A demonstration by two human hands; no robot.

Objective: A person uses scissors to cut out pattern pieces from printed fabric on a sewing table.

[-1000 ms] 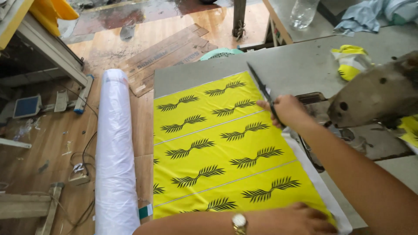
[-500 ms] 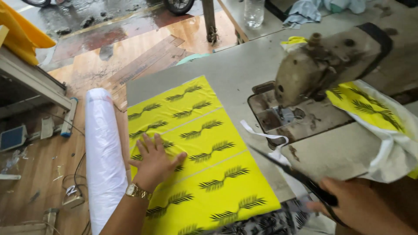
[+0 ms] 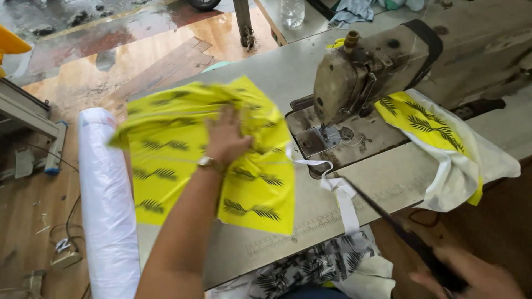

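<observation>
— Where's the cloth?
— The yellow fabric (image 3: 183,160) lies bunched on the table (image 3: 288,72), left of the sewing machine (image 3: 371,66), under the spread left hand (image 3: 227,135).
— And the right hand (image 3: 471,277)?
— Near right, gripping scissors (image 3: 388,221).

left hand (image 3: 226,135) on yellow fabric (image 3: 183,160); right hand (image 3: 471,277) – dark scissors (image 3: 388,218)
</observation>
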